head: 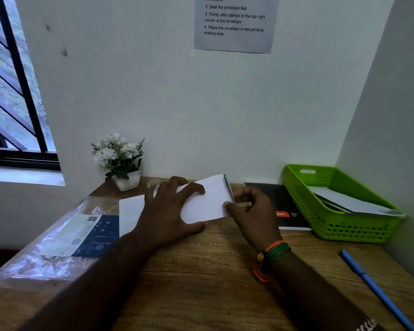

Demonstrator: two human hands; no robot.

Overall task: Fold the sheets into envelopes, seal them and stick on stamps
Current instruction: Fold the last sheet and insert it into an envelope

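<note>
The white sheet (208,201) lies folded at the desk's (201,271) twelve o'clock, its right end lifted. The left hand (167,211) presses it flat, fingers spread; the right hand (251,211) pinches its three o'clock edge.

A white sheet (208,199) lies folded on the wooden desk (201,271). The left hand (167,211) presses flat on it with spread fingers. The right hand (251,211) pinches its right edge, which lifts up a bit. A green basket (339,225) with papers sits on the right, near a black notebook (287,206). A blue pen (378,290) lies close by. A little pot of white flowers (120,158) stands by the wall.
</note>
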